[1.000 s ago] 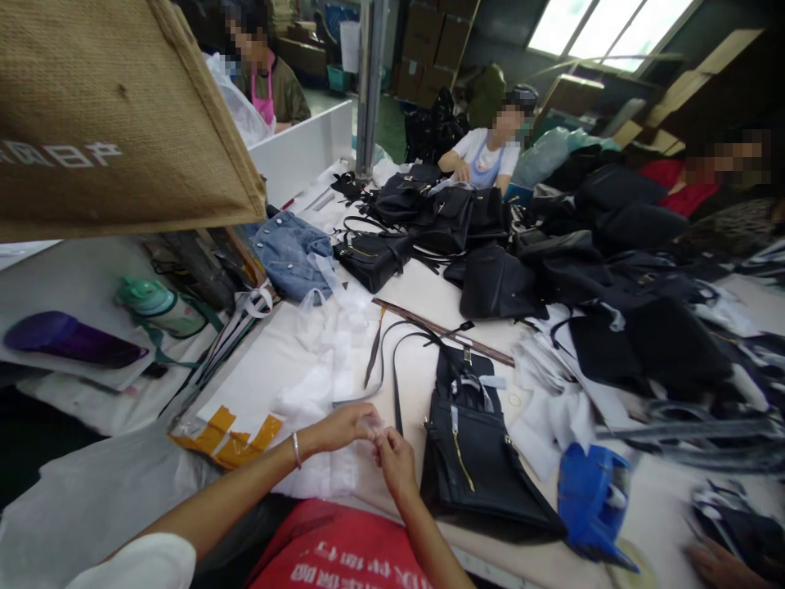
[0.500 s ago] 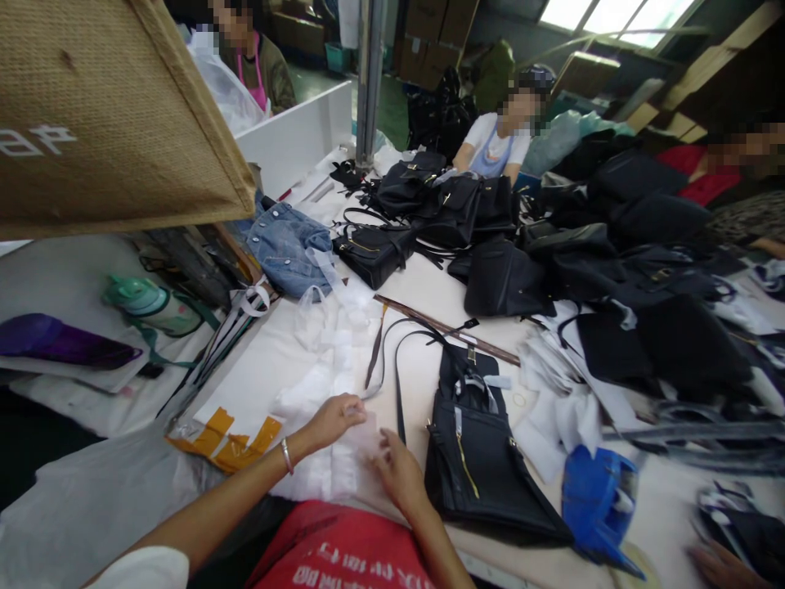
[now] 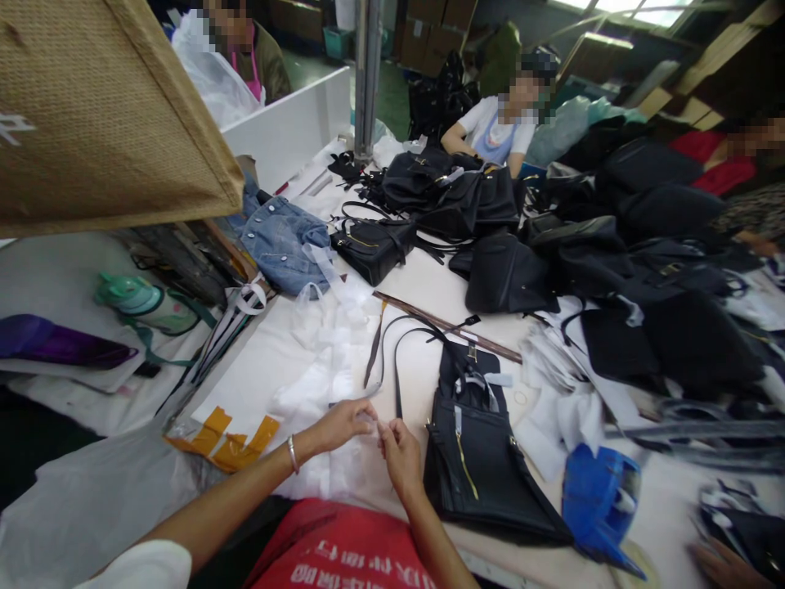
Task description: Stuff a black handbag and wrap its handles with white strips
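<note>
My left hand, with a silver bracelet at the wrist, pinches a small clear plastic piece over the table. Close against it, my right hand has its fingers pinched at the same piece's other side. White wrapping sheets lie beneath and beyond my hands. Just right of my right hand, a black backpack with a gold zipper lies on the table, its straps stretching away from me.
A blue tape dispenser sits right of the backpack. A denim item and more black bags lie farther back. Bottles stand at left. Several people are around the table; a person's hand shows at lower right.
My hands have come together, and the clear piece between them now shows much less. My right hand's fingers have closed into a pinch.
</note>
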Motion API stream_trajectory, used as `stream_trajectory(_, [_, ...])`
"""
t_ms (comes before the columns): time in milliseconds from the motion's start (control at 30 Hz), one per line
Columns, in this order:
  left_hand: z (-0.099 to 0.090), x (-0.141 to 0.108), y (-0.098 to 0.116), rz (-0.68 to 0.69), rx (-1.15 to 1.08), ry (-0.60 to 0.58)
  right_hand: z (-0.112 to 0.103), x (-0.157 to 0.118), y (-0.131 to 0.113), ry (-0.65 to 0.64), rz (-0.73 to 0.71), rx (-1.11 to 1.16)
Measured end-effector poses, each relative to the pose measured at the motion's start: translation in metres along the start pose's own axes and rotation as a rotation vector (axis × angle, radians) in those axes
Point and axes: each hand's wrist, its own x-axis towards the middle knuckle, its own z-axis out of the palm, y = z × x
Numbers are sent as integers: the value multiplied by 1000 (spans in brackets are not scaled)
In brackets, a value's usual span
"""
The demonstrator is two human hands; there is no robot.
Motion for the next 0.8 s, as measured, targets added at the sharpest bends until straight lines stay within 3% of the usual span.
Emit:
stream_trajectory(133, [5, 7, -4, -27, -95, -64, -2, 3, -4, 16, -42, -134])
stream_trajectory(267, [6, 11, -17, -70, -175, -44, -7, 7, 5, 72, 10, -239])
stream_trajectory(400, [-1, 9, -28, -74, -265, -11, -14, 5, 24, 177, -8, -618])
stream_trajectory(533, [-8, 5, -29, -59, -329, 3, -14, 6, 33, 63, 41, -854])
stream_trajectory(800, [-17, -6, -26, -32, -350, 46, -15, 18, 33, -59, 157, -792])
